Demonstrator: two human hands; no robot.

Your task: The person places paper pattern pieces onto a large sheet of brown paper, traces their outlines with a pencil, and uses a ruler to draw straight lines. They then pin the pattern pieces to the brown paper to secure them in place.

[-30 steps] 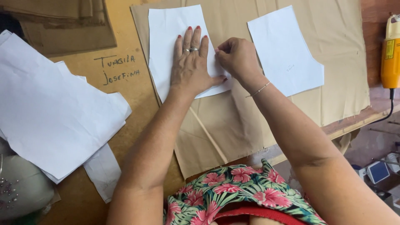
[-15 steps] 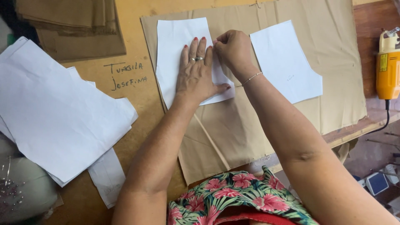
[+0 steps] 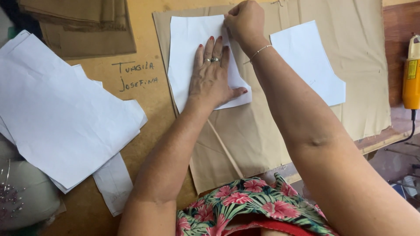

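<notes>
Left hand fingers flat on white paper pattern; right hand fingers pinch its edge

The white pattern piece under the left hand is thin matt paper, smooth and uncreased; a second white paper piece beside it looks the same; both lie on tan cloth, matt and finely woven, with a pressed fold line running toward the table's near edge; the table is bare board, yellowish, dull and slightly grainy; at its left edge lie loose white paper sheets, matt; more folded tan cloth sits at the far left corner; the yellow tool at the right edge is glossy plastic; the right hand wears a thin shiny metal bracelet.
</notes>
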